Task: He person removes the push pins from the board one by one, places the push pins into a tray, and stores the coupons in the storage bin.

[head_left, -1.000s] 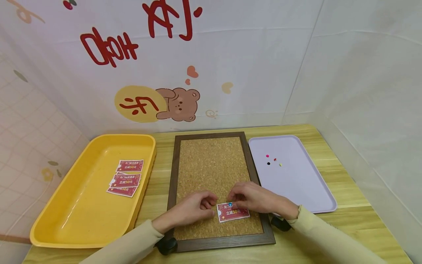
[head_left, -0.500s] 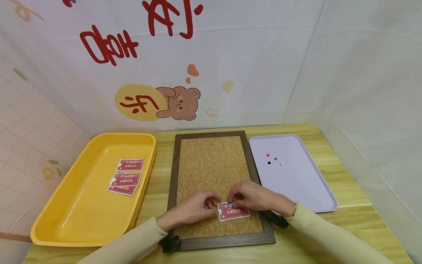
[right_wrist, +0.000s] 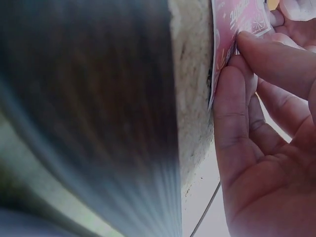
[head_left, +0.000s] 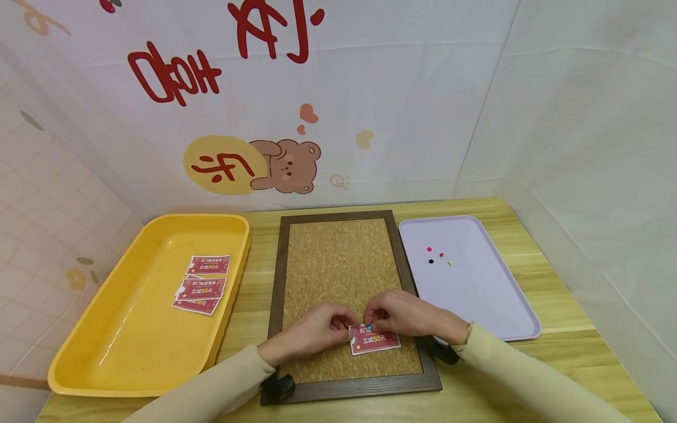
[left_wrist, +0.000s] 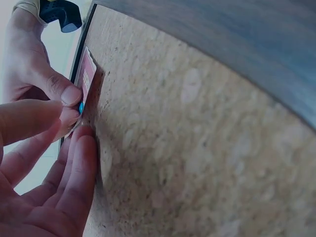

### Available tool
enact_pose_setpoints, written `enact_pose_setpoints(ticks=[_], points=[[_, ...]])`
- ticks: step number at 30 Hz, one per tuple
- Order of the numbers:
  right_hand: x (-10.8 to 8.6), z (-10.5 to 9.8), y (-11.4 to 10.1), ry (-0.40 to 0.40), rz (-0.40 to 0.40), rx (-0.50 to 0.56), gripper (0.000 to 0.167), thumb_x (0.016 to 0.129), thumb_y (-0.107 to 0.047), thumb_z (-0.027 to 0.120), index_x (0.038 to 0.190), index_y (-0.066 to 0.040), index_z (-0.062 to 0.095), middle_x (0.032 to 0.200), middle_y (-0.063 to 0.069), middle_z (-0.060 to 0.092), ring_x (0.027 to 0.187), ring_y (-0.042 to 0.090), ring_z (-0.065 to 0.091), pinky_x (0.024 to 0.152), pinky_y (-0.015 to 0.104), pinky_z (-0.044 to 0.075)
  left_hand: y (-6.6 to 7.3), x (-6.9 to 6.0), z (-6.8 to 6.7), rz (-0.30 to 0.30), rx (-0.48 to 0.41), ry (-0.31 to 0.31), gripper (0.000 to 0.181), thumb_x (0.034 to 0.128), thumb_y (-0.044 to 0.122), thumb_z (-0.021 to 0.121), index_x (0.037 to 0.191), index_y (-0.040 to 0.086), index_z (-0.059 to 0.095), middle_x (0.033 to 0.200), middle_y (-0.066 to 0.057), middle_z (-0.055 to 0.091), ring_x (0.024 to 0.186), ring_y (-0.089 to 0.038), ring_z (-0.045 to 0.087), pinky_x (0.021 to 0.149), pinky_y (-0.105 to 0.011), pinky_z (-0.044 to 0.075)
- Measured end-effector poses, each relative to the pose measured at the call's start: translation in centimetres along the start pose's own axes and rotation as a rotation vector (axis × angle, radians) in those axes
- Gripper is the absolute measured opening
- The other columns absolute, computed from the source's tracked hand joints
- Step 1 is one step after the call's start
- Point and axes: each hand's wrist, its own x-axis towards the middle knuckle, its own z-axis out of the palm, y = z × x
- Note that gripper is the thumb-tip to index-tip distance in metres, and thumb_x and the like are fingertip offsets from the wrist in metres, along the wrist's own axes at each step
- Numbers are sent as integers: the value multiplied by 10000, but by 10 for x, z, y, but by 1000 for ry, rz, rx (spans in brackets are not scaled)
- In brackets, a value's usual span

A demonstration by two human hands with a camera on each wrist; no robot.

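A red paper coupon point(head_left: 374, 341) lies low on the cork board point(head_left: 338, 258). In the head view, my right hand point(head_left: 399, 311) pinches a small blue push pin point(head_left: 369, 329) at the coupon's upper edge. The left wrist view shows the pin point(left_wrist: 81, 107) partly hidden by the right fingers, so whether its point is in the cork is hidden. My left hand point(head_left: 324, 328) is at the coupon's upper left corner. Its fingers point(left_wrist: 83, 158) reach fairly straight along the cork to the coupon's edge, with the thumb apart. One long side of the coupon point(right_wrist: 242, 15) stands slightly off the cork.
To the left stands a yellow bin point(head_left: 132, 352) with several more red coupons point(head_left: 201, 289). A lilac tray point(head_left: 476, 299) on the right holds several small pins point(head_left: 431, 261). The board's dark wooden frame point(head_left: 365, 388) rests on the wooden table point(head_left: 587, 352).
My left hand has moved right, from beside the coupon to its upper left corner. The right hand has stayed at the upper edge with the push pin.
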Motion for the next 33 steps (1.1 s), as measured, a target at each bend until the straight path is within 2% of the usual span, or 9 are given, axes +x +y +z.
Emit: enact_pose_setpoints(ticks=[5, 9, 19, 33], points=[[1, 0, -2, 2, 21, 2, 122, 910, -61, 756, 886, -178, 732, 799, -163, 606, 714, -18, 521, 673, 222, 465, 0, 2, 2, 10, 12, 14, 121, 947, 59, 719, 1055, 55, 772, 974, -23, 756, 815, -33, 660, 725, -212, 523], [2, -1, -4, 1, 37, 1, 143, 898, -45, 753, 870, -182, 726, 771, -172, 597, 700, -19, 516, 665, 226, 460, -1, 3, 2, 13, 15, 25, 119, 940, 16, 705, 1024, 56, 779, 978, -36, 761, 808, -29, 662, 720, -212, 527], [5, -1, -4, -19, 36, -20, 159, 894, -48, 743, 841, -193, 706, 721, -183, 573, 660, -27, 502, 648, 227, 437, -3, 5, 1, -35, 43, 39, 99, 918, 15, 735, 958, 78, 800, 939, 8, 761, 800, -34, 669, 714, -230, 528], [5, 1, -5, -15, 27, -36, 174, 899, -38, 746, 839, -189, 683, 731, -172, 566, 667, -24, 500, 645, 222, 439, -3, 7, 1, -49, 71, 47, 121, 900, 6, 730, 951, 76, 814, 912, -16, 766, 773, -22, 651, 699, -236, 522]])
